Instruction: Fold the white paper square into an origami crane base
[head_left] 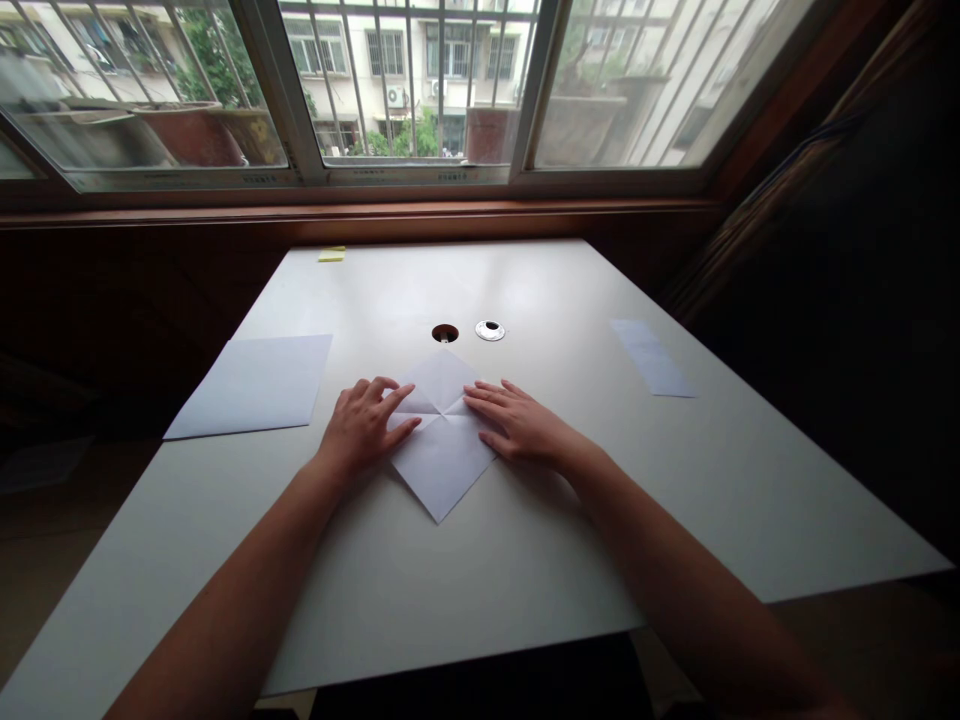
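Note:
A white square of paper [442, 455] lies turned like a diamond in the middle of the white table [525, 540], with two side corners folded in to its centre. My left hand [364, 425] rests on the left folded flap, fingers spread and pressing it flat. My right hand [514, 420] lies flat on the right folded flap, fingers stretched toward the centre crease. Neither hand holds anything.
A flat white sheet [255, 385] lies at the table's left edge and a narrow paper strip [651, 357] to the right. A round cable hole [445, 333] and its loose cover [490, 330] sit behind the paper. A yellow note [331, 254] lies near the window sill.

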